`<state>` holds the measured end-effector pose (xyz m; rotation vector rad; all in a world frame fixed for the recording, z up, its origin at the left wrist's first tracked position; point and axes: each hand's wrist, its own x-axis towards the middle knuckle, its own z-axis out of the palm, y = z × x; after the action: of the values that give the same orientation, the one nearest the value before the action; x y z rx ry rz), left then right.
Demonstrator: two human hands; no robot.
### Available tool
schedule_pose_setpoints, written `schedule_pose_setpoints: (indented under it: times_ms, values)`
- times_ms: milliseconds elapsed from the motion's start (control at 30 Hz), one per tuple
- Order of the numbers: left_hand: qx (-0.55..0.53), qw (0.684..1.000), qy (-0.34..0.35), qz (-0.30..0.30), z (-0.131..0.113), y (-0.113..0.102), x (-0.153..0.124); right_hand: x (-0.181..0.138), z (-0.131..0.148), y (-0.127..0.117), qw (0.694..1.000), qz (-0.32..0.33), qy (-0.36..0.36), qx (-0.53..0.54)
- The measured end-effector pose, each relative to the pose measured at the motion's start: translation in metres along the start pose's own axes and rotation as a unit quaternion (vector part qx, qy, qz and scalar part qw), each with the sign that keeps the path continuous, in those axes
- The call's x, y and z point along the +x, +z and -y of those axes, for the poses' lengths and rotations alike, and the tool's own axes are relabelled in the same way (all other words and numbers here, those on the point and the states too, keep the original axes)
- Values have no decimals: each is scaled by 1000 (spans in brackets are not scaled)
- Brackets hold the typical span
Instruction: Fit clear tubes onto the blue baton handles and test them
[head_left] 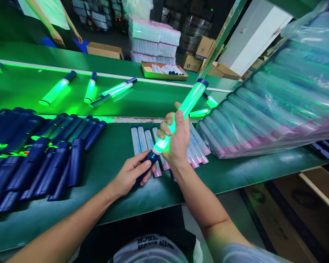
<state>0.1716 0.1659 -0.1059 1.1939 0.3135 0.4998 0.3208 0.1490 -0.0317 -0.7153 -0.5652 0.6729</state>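
A lit green glow stick (pixel 190 99) with a dark blue handle points up and to the right over the green workbench (pixel 117 146). My right hand (pixel 175 137) is wrapped round its glowing tube just above the handle. My left hand (pixel 131 173) grips the blue handle at the lower end. Under my hands lie several unlit white tubes (pixel 142 140) with pink ends.
Many loose blue handles (pixel 38 153) lie at the left. Lit sticks (pixel 57 89) rest on the conveyor behind. Plastic bags of tubes (pixel 276 109) are stacked at the right. A tray of sticks (pixel 164 70) and cartons stand beyond. Another person's hands (pixel 57 38) show top left.
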Motion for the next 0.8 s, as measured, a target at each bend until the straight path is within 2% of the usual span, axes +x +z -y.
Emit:
schedule_pose_setpoints:
  times_ms: [67, 167, 300, 400, 533, 600, 700, 800]
  values:
    - [-44, 999, -17, 19, -1, -2, -1, -2, 2, 3, 1000, 21, 2, 22]
    - [-138, 985, -72, 79, -4, -4, -3, -4, 5, 8, 996, 63, 21, 55]
    - [-193, 972, -85, 105, -8, -4, -3, -3, 11, 14, 997, 63, 33, 42]
    - [-124, 988, -48, 77, -8, -5, -11, -5, 24, 19, 996, 75, 33, 21]
    - [17, 1000, 4, 21, -3, -5, -38, -27, 39, 27, 992, 119, -22, 19]
    - [51, 998, 36, 6, 0, -3, -47, -43, 35, 31, 985, 169, -19, 26]
    - [50, 992, 115, -9, 0, 1, -47, -64, 17, 36, 966, 257, 20, 29]
    - [101, 987, 124, -23, -6, 1, -38, -70, 3, 40, 951, 305, 38, 34]
